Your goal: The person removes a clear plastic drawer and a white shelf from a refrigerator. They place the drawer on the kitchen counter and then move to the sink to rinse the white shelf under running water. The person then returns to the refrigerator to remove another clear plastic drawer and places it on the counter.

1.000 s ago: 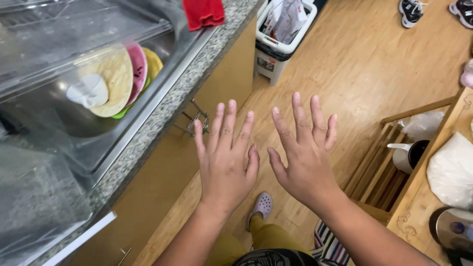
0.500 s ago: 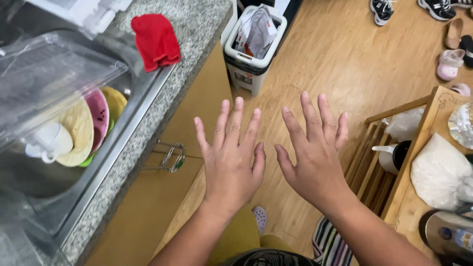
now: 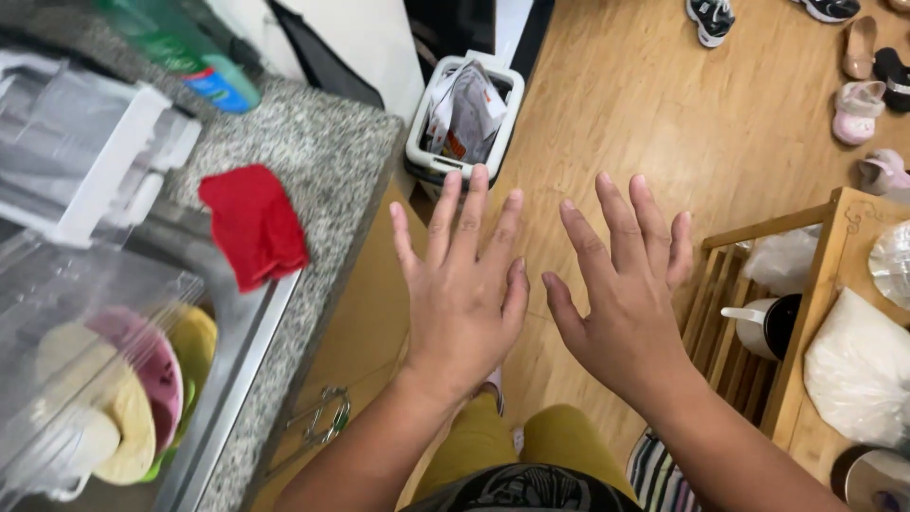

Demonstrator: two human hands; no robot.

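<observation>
My left hand (image 3: 462,289) and my right hand (image 3: 621,299) are held out flat side by side over the wooden floor, backs up, fingers spread, holding nothing. The thumbs nearly touch. To the left of my left hand runs a speckled granite counter (image 3: 318,161) with a red cloth (image 3: 252,226) lying at the sink's edge. Below the cloth, coloured plates (image 3: 142,398) stand in the sink (image 3: 248,327) under a clear plastic cover.
A white bin (image 3: 424,152) stuffed with paper stands on the floor past my fingertips. A wooden rack (image 3: 806,313) at the right holds a white cup, white bags and a pot. Several shoes lie at the top right. Metal hooks hang on the cabinet front.
The view has swung toward the far end of the counter; the red cloth and bin now sit lower and nearer the middle. My hands stay spread in the same pose.
</observation>
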